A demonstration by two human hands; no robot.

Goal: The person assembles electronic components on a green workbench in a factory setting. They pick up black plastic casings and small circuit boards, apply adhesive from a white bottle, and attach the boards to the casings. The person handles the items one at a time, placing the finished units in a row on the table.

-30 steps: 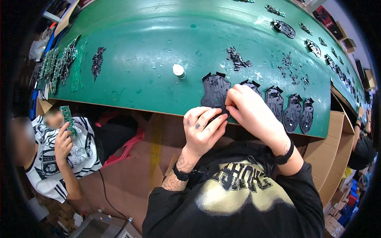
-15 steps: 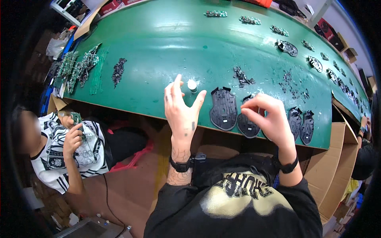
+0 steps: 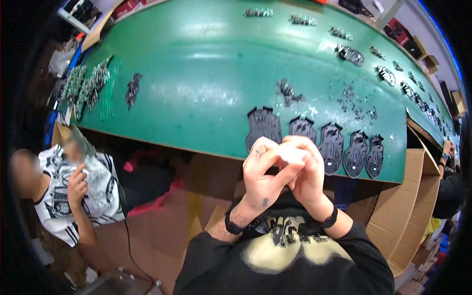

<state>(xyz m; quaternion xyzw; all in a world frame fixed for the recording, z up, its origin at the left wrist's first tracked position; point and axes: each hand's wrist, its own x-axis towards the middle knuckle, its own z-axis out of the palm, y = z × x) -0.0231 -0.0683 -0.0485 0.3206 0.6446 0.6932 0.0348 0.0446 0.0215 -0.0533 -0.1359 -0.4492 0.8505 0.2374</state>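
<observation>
The person's two hands are together above the front edge of the counter [image 3: 196, 69], fingertips meeting around a small white object [image 3: 293, 154]. The left hand [image 3: 265, 169] has its fingers closed on it; whether the right hand [image 3: 309, 172] grips it too, I cannot tell. Overlapping fingers and blur hide most of the object's shape.

Just beyond the hands, the leftmost mouse shell [image 3: 264, 125] has its lower end covered by them, and the second shell [image 3: 302, 127] is largely behind the right hand. Three more black shells [image 3: 331, 147] line up to the right, their lower ends close to the front edge. Past the last one, the counter's corner drops off beside a cardboard box [image 3: 398, 206].

Dark clips [image 3: 289, 92] sit beyond the shells. A broad stretch of green surface runs leftward from them to a dark pile of small parts [image 3: 132, 91]. A seated co-worker's hand [image 3: 77, 187] is at left, its item too blurred to identify.
</observation>
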